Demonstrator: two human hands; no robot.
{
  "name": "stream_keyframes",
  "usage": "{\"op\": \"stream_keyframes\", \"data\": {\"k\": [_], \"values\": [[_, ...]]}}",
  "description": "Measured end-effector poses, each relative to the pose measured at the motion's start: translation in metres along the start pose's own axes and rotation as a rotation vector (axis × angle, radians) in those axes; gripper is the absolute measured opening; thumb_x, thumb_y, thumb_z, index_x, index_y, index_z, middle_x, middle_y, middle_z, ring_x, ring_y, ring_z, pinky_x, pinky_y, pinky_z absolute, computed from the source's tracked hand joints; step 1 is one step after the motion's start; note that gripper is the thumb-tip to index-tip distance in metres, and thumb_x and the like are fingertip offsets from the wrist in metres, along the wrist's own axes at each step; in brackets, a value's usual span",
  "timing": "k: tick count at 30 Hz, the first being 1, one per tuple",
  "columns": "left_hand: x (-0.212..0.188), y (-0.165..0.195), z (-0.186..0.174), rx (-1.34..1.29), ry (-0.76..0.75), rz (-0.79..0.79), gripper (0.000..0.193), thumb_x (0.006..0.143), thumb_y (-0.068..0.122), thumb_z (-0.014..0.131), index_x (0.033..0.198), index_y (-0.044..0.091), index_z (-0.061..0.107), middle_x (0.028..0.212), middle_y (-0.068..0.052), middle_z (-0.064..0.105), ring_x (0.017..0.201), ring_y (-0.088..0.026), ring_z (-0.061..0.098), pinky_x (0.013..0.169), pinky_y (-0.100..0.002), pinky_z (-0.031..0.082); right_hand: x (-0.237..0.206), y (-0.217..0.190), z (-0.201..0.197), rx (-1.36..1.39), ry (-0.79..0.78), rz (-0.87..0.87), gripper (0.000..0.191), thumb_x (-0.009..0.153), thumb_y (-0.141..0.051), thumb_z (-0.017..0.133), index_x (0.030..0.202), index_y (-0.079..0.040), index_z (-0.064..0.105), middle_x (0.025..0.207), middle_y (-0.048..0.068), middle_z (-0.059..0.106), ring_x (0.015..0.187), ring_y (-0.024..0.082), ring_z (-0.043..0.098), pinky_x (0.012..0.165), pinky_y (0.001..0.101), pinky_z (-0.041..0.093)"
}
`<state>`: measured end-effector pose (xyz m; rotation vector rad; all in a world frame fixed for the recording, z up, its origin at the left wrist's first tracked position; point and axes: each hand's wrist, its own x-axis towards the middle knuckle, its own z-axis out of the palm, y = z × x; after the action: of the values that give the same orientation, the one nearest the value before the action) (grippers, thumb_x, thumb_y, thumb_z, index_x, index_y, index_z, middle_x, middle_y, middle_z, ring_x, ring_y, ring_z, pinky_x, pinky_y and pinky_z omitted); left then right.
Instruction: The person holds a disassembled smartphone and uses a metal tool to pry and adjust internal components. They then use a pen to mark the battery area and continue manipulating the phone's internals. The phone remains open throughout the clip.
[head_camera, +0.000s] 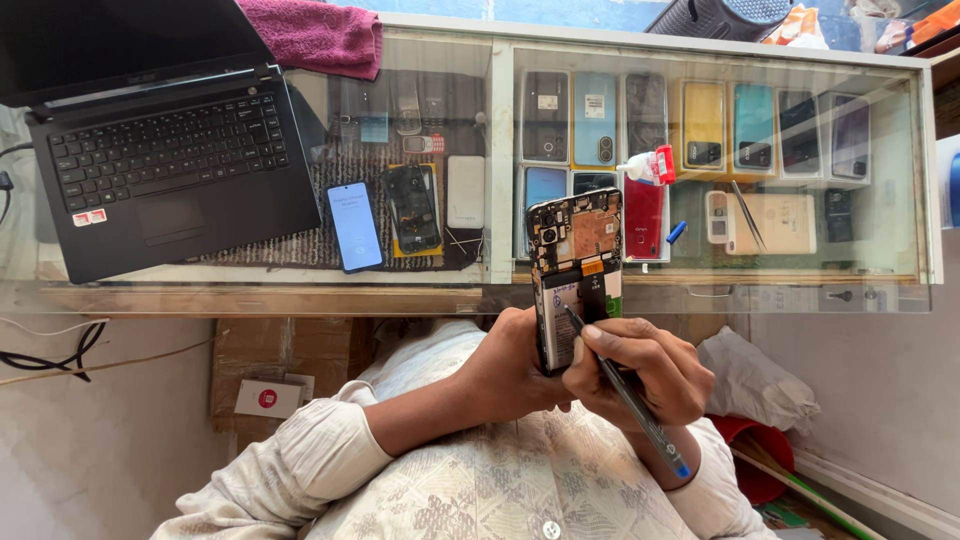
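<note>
Below, the glass display case (905, 180) holds rows of phone back covers and handsets under its top, with a lit smartphone (355, 226) and an opened handset (413, 208) lying left of its white divider, beside the black laptop (160, 150). Just in front of the case, the left hand (515, 365) is wrapped tight around the lower half of an opened smartphone (575, 270), held upright, circuit board showing. The right hand (640, 370) pinches a thin screwdriver (625, 390), its tip touching the phone's battery
</note>
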<state>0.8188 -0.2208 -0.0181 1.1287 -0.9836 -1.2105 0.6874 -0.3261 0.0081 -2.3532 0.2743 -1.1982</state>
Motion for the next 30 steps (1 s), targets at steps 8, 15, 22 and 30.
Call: {"op": "stream_keyframes", "data": {"k": [8,15,22,30], "values": [[0.0005,0.0005,0.0009,-0.003,0.005,-0.075,0.035,0.080,0.003,0.078,0.107,-0.003,0.056,0.084,-0.011,0.074,0.068,-0.016,0.077,0.056,-0.028,0.066,-0.0026,0.0026,0.0017,-0.003,-0.011,0.010,0.016,0.077,0.000,0.077,0.091,-0.001,0.068,0.079,0.012,0.073,0.072,0.020,0.076,0.066,0.0302,0.063],[0.0002,0.0031,0.0003,0.022,0.011,-0.101,0.034,0.083,0.007,0.078,0.106,-0.002,0.056,0.082,-0.010,0.075,0.067,-0.015,0.077,0.055,-0.027,0.065,-0.0054,0.0027,0.0050,-0.006,0.023,0.046,0.015,0.079,0.001,0.078,0.090,0.000,0.067,0.080,0.014,0.073,0.071,0.018,0.075,0.064,0.0289,0.061],[0.0007,0.0018,0.0015,0.020,0.001,-0.073,0.026,0.086,0.012,0.080,0.102,-0.002,0.065,0.078,-0.009,0.075,0.067,-0.014,0.077,0.057,-0.027,0.065,-0.0073,0.0041,-0.0007,0.001,0.043,0.010,0.014,0.079,-0.001,0.076,0.090,-0.001,0.067,0.079,0.012,0.073,0.071,0.020,0.075,0.064,0.0299,0.062],[0.0003,-0.0019,0.0012,-0.005,0.000,-0.038,0.027,0.084,0.009,0.079,0.103,-0.003,0.064,0.081,-0.009,0.074,0.069,-0.014,0.077,0.058,-0.027,0.065,-0.0079,0.0051,-0.0023,-0.008,0.003,0.000,0.015,0.079,-0.003,0.078,0.091,-0.002,0.069,0.078,0.011,0.073,0.070,0.021,0.076,0.064,0.0306,0.062]]}}
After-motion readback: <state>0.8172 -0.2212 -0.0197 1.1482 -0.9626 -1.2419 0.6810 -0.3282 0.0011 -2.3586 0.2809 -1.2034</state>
